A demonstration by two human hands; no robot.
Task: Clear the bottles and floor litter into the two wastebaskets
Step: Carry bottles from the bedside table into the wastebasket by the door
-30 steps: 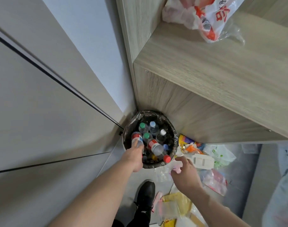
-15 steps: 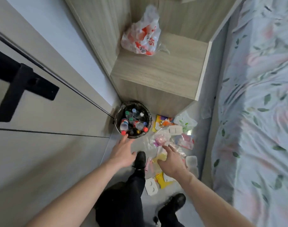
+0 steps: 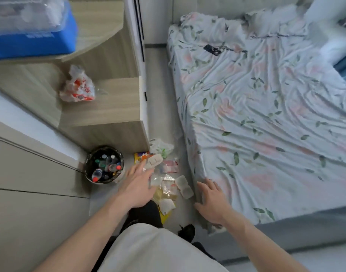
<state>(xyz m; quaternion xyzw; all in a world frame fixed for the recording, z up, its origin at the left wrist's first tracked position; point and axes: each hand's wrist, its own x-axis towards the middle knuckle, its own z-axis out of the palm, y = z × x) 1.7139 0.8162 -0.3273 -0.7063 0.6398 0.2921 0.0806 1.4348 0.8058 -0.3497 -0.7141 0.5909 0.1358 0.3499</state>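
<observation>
A round wastebasket (image 3: 89, 176) with a black liner stands in the corner by the wooden cabinet, filled with several capped bottles (image 3: 106, 165). To its right a heap of floor litter (image 3: 166, 183) lies between cabinet and bed: clear plastic trays, wrappers, a yellow packet, a green-printed bag. My left hand (image 3: 137, 186) hovers over the left side of the litter, fingers spread, holding nothing. My right hand (image 3: 212, 201) is spread by the bed's corner, empty. Only one wastebasket is in view.
A bed (image 3: 266, 114) with a floral sheet fills the right side. The wooden cabinet shelf (image 3: 109, 107) carries a red-and-white plastic bag (image 3: 78, 87); a blue box (image 3: 30, 42) sits higher up. My black shoe (image 3: 187, 231) rests on the narrow floor strip.
The view has risen and swung right as I straightened up. My left hand let go of a bottle in the wastebasket and drew back; both hands are now spread and empty.
</observation>
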